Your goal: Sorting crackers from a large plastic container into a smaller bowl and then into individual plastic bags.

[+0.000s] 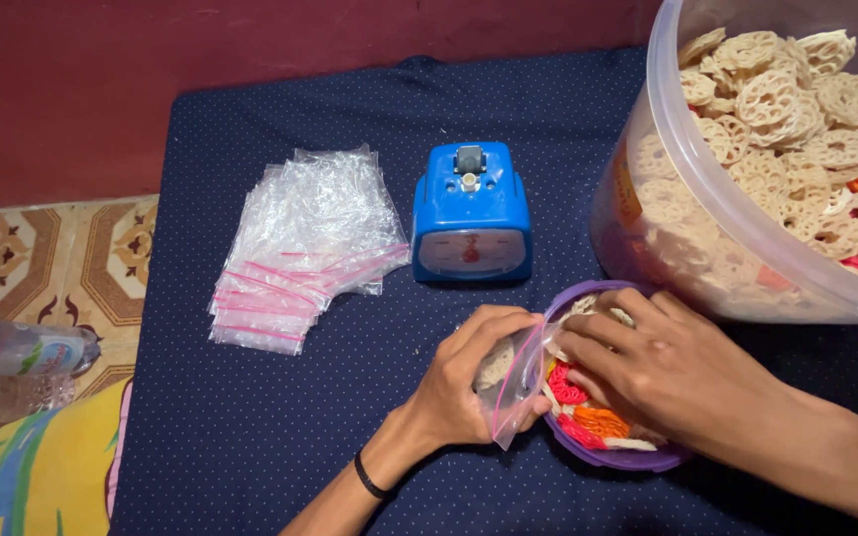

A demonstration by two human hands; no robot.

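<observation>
My left hand [469, 382] holds a small clear zip bag [510, 389] with a pink seal strip, its mouth turned toward a purple bowl [616, 457]. The bag has pale flower-shaped crackers inside. My right hand [647, 369] lies over the bowl, fingers on the crackers at the bag's mouth. The bowl holds white, red and orange crackers [588, 412]. A black band sits on my left wrist.
A stack of empty zip bags [300, 248] lies to the left on the dark blue dotted cloth [250, 437]. A small blue scale [471, 213] stands behind my hands. A large clear tub [647, 213] of crackers fills the right. Two plastic bottles [17, 367] lie at far left.
</observation>
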